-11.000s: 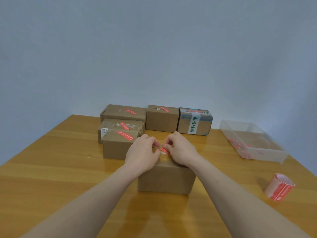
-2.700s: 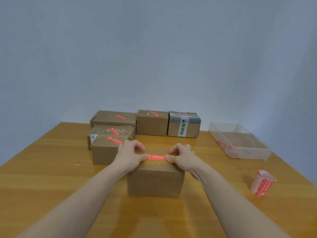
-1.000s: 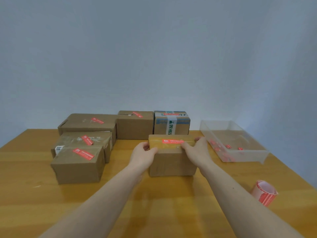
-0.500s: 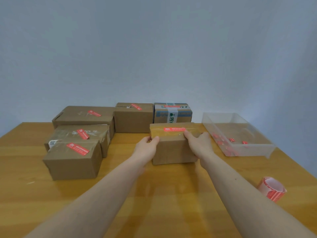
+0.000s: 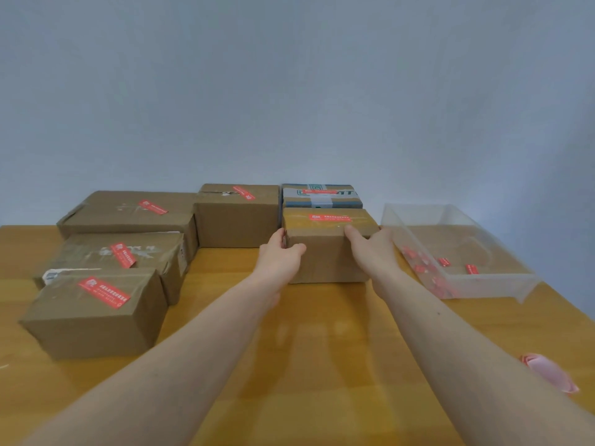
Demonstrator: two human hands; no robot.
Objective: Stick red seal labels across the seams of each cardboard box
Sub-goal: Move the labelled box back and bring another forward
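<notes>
Head view showed sealed boxes at the left, their red labels' print unreadable, then the left hand and right hand, fingers curled round the labelled cardboard box, standing just beside the clear tray on the surface.

Both hands around sealed box

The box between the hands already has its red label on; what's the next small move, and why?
Probably let go and draw both hands back. The held box carries its red label and sits in front of the taped box, beside the clear tray. The left hand and right hand only grip its sides, so it looks placed.
</notes>
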